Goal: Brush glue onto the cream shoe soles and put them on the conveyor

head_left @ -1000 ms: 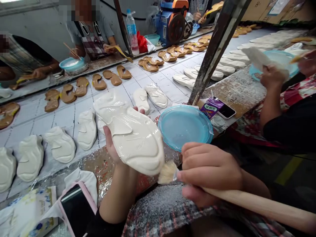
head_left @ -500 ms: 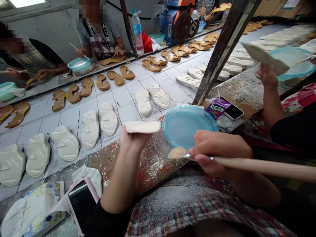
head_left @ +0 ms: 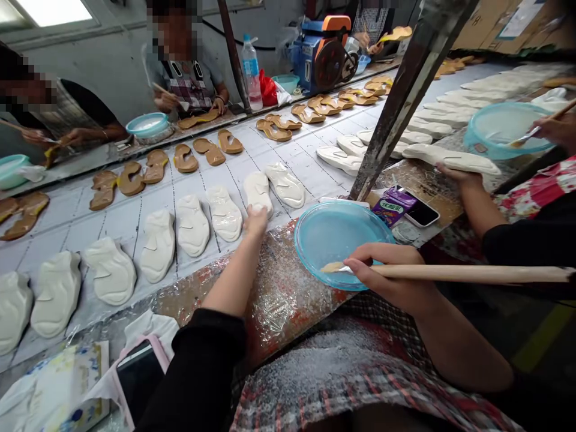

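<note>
My left hand [head_left: 256, 222] rests at the near end of a white moulded shoe sole [head_left: 258, 192] on a white work surface [head_left: 63, 231], holding nothing I can see. Just left of it lies a glossy white sole [head_left: 225, 214]. My right hand [head_left: 387, 273] grips a long wooden-handled brush [head_left: 463, 274]. The brush's glue-coated bristles [head_left: 333, 267] hang over a shallow blue plastic dish [head_left: 333, 237], whose far side shows past my fingers.
A metal post [head_left: 405, 102] rises at the bench edge, beside a purple carton [head_left: 389, 207] and a phone [head_left: 423, 213]. A co-worker's hand [head_left: 454, 174] holds a white sole at right. Rows of tan soles [head_left: 207, 150] lie beyond. Co-workers sit across the surface.
The sole has left my left hand and lies glossy on the surface in the row. My right hand has swung the brush over the blue dish.
</note>
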`<state>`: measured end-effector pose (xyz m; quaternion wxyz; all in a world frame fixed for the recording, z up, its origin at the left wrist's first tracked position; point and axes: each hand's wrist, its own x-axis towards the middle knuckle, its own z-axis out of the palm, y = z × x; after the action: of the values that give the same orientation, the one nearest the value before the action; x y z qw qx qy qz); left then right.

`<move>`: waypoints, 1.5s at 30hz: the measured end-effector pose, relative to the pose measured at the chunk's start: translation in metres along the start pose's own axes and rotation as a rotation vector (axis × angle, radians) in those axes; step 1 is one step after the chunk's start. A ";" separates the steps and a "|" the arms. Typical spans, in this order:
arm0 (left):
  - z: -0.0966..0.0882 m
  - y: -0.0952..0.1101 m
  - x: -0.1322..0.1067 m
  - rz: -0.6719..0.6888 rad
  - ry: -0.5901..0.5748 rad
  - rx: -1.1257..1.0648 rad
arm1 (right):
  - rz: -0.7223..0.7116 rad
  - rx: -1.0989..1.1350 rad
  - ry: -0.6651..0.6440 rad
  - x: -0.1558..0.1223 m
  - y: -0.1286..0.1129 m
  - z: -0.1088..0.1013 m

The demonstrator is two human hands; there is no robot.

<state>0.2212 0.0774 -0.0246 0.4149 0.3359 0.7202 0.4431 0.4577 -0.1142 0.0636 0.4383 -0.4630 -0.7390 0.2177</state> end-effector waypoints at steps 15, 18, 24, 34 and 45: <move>-0.044 0.055 -0.081 0.103 -0.391 -0.820 | 0.518 -0.112 -0.020 0.003 0.039 0.022; -0.070 0.045 -0.116 0.126 -0.706 -0.933 | 0.540 -0.114 -0.084 0.006 0.042 0.027; -0.086 0.014 -0.146 0.017 -0.703 -0.815 | 0.403 0.040 -0.061 0.000 0.009 0.010; -0.068 0.006 -0.189 0.213 -0.570 -0.806 | -0.482 -0.042 -0.054 0.042 -0.087 -0.019; -0.082 0.024 -0.199 0.107 -0.994 -0.829 | -0.543 -0.201 -0.078 0.018 -0.081 -0.012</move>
<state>0.2355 -0.1121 0.0787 0.7714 0.3483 0.1940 0.4959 0.4246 -0.1378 0.1369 0.4038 -0.2806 -0.8700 0.0360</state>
